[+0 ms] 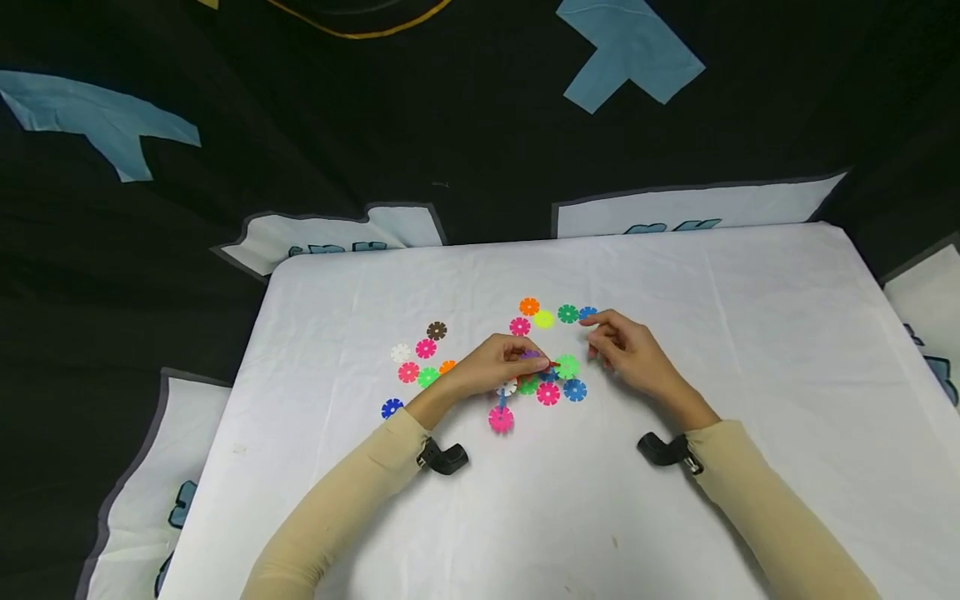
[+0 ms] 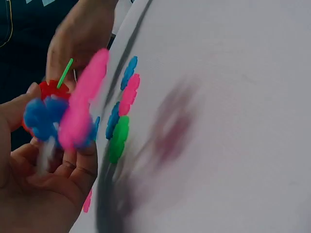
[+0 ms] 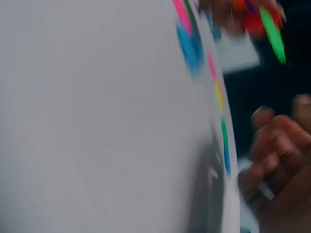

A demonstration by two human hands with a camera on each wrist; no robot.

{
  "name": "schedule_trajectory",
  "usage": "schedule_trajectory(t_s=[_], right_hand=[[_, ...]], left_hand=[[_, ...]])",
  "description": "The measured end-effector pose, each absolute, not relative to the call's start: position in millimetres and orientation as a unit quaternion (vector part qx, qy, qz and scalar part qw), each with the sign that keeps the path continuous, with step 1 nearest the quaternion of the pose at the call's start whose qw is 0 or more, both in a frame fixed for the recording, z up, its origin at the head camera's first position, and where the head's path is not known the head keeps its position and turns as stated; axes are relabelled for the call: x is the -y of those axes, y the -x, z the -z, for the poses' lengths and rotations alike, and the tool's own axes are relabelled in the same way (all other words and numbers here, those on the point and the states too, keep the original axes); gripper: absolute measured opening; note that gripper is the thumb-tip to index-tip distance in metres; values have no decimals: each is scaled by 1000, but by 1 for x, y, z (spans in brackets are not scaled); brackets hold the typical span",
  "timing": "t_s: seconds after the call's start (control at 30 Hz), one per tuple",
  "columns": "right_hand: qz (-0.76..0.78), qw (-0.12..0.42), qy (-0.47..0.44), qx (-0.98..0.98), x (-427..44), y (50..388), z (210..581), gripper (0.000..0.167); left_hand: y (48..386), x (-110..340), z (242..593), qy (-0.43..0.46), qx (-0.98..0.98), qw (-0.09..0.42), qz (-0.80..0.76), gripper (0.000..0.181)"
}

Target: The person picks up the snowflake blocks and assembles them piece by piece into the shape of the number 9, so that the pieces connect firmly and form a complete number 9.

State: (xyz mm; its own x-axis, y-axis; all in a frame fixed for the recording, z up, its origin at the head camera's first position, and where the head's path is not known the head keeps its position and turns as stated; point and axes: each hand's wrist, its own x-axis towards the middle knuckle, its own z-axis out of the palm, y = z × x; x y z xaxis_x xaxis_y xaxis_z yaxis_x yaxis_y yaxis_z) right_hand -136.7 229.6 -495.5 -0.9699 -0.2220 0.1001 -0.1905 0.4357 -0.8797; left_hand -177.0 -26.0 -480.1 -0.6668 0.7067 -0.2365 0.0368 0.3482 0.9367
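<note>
Notched plastic snowflake discs joined into a cluster are in my left hand (image 1: pixel 498 364), whose thumb and fingers pinch it above the table. In the left wrist view the cluster shows a pink disc (image 2: pixel 83 104), a blue disc (image 2: pixel 43 119), a red disc (image 2: pixel 54 90) and a thin edge of a green disc (image 2: pixel 65 73). My fingers hide part of it. To the right of the cluster, apart from it, my right hand (image 1: pixel 630 352) hovers with loosely bent fingers and holds nothing. Blur softens the right wrist view, where the green disc (image 3: pixel 273 36) also appears.
Below the hands lie a loose pink disc (image 1: pixel 548 394) and a blue disc (image 1: pixel 575 390). Farther back are an orange disc (image 1: pixel 529 307), a yellow disc (image 1: pixel 543 319) and a green disc (image 1: pixel 568 313). Several more, including a brown disc (image 1: pixel 437 331), lie left on the white-covered table (image 1: pixel 750 350).
</note>
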Motion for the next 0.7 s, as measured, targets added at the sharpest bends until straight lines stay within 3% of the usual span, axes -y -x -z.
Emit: schedule_trajectory(t_s=[0.27,0.5,0.7], right_hand=[[329,55,78,-939,-239,175,503,46],[284,59,63,-955,-235,180,501,35],[301,4,70,-951,-241,169,500,25]], left_hand=[[177,28,484,-293,-725,348,-517,40],[174,26,477,-310,-724,368,-495,41],[175,26,476,-308,-730,364,-490,41]])
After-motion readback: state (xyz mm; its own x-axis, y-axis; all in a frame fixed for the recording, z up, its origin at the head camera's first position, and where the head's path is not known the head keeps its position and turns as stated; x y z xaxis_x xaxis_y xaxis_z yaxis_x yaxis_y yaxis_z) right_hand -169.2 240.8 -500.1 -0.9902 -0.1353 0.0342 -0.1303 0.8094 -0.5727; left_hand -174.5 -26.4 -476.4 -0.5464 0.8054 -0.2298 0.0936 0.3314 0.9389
